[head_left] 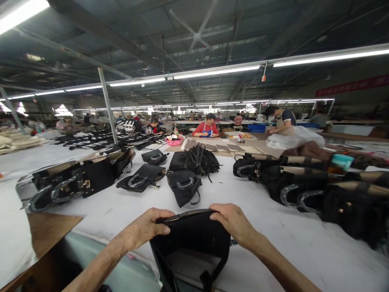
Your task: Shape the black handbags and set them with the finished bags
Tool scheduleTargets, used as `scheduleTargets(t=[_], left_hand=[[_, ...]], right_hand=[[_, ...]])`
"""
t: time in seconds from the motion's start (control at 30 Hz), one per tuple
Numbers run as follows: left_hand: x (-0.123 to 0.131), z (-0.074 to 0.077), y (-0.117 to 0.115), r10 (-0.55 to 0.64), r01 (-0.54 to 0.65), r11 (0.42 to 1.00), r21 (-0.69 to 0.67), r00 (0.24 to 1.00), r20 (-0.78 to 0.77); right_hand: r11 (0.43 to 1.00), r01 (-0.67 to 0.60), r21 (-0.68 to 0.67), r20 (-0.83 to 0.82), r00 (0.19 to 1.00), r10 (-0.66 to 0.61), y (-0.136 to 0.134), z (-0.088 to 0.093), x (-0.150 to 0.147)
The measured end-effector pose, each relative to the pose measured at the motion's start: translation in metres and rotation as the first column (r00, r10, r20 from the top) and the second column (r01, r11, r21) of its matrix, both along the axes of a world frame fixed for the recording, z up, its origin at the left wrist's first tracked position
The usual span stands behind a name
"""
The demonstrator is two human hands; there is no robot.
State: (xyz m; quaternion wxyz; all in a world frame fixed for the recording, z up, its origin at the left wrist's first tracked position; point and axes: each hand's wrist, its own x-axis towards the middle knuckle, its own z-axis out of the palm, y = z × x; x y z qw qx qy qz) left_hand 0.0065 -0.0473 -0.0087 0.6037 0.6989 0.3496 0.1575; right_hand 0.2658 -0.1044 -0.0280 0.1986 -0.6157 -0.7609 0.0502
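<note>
Bag (194,239) rim under both hands' fingers (162,229)

One head-worn camera looks forward and slightly down along the white table (273,231), with the black bag (191,237) close below.

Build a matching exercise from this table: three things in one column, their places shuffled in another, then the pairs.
1. black bag
2. pink bowl
3. bundle of black straps

A. far end of the table, before a person in red
B. mid-table, in a loose heap
C. near edge, gripped by left hand and right hand

Pairs: 1-C, 2-A, 3-B
</note>
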Motion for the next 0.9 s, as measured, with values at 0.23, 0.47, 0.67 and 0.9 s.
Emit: scheduleTargets(t=[0.23,0.47,0.67,0.9], left_hand=[[-0.002,0.005,-0.002,0.017,-0.016,1.0,0.027,0.999,-0.038],[-0.009,-0.004,0.001,0.012,0.002,0.981,0.195,0.998,-0.069],[-0.008,-0.006,-0.002,0.004,0.017,0.971,0.239,0.996,-0.086],[-0.004,-0.008,-0.001,0.107,0.035,0.847,0.531,0.966,-0.235]], right_hand=[[1.0,-0.005,-0.014,-0.031,1.0,0.004,0.008,-0.004,0.006],[0.999,-0.016,-0.04,-0.061,0.998,0.014,0.005,0.001,0.002],[0.999,-0.02,-0.034,-0.061,0.998,0.018,0.006,-0.001,0.004],[1.0,-0.005,-0.011,0.017,1.0,0.005,0.006,-0.004,0.004]])
